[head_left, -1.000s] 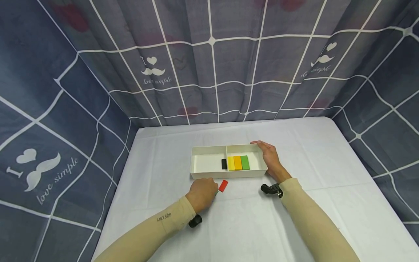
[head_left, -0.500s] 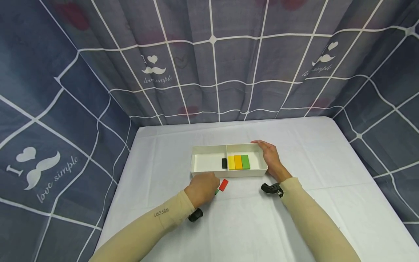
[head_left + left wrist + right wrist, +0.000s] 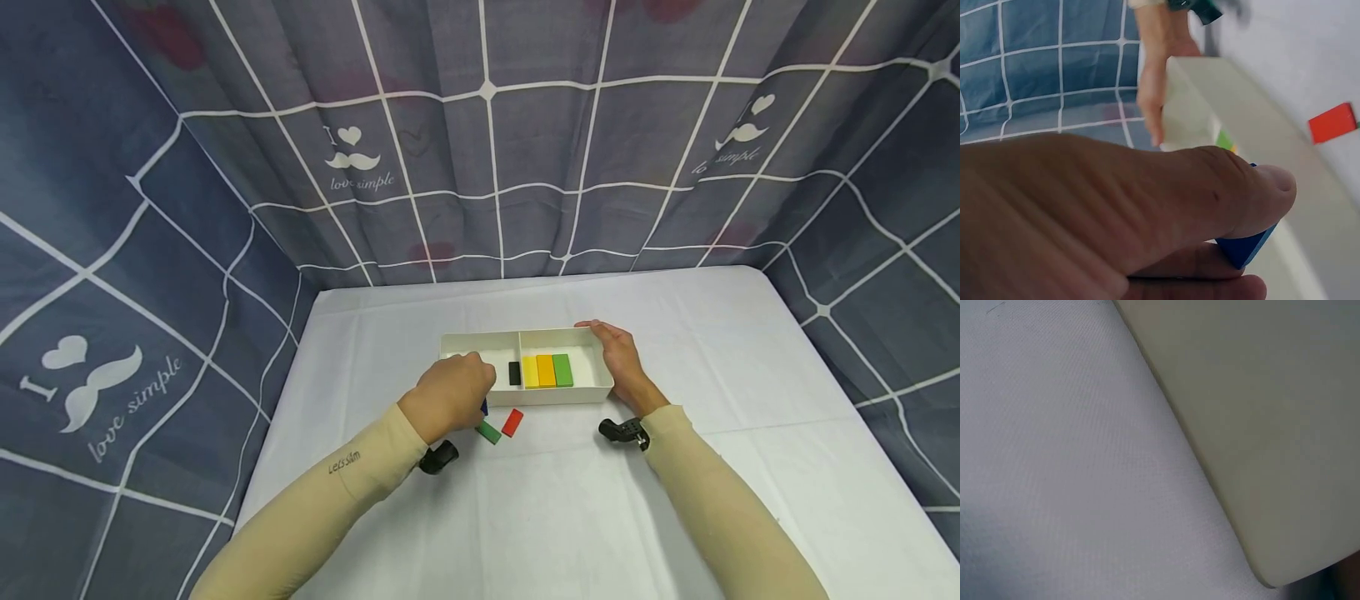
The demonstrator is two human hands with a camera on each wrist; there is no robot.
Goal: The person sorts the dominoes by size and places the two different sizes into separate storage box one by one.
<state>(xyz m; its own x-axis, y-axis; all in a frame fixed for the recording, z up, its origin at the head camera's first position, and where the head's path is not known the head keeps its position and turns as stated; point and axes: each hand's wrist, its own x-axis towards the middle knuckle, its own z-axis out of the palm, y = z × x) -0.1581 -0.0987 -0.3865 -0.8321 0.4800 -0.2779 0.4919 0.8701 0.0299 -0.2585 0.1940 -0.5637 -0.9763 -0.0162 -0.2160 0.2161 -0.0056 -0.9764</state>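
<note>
My left hand (image 3: 452,396) pinches a blue block (image 3: 1244,250) between thumb and fingers, over the front wall of the left compartment of a white two-part box (image 3: 555,398). In that compartment a small black block (image 3: 514,373) lies against the divider. The right compartment holds a yellow block (image 3: 530,372), an orange block (image 3: 546,372) and a green block (image 3: 562,371), side by side. My right hand (image 3: 619,362) holds the box's right end, its fingers bent round the back corner. In front of the box, a red block (image 3: 512,422) and a smaller green block (image 3: 488,431) lie on the cloth.
The box stands on a table with a white cloth (image 3: 675,517). Grey-blue curtains (image 3: 540,150) with white grid lines hang at the back and both sides. Black wrist devices (image 3: 621,432) are worn under both forearms.
My left hand has risen from the cloth and moved back and left to the box, with the blue block. The green block on the cloth has come into view. My right hand stays put.
</note>
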